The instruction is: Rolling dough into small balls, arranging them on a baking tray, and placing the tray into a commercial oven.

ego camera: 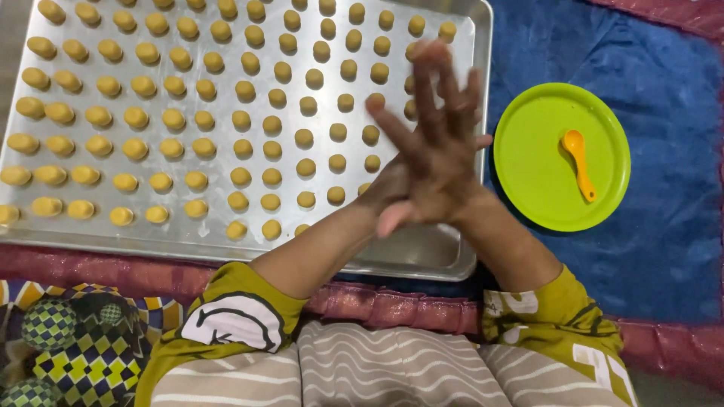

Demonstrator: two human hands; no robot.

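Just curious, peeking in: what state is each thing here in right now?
Baking tray: flat, mostly filled, near corner bare.
Dough balls: set in rows, apart.
Green plate: holds only a spoon.
Orange spoon: lying on plate.
Left hand, right hand: palms pressed together, blurred.

We've got both palms pressed flat together over the near right corner of the tray (460,260), right hand (441,162) on top with fingers spread and a bit blurred, left hand (388,192) mostly hidden underneath, and whatever's between them can't be seen. The tray is a big shiny metal sheet lying flat, and it's covered in tidy rows of little yellow dough balls (173,119), each one a small rounded lump sitting apart from its neighbours. The rows run out near the hands, so that corner is bare metal.
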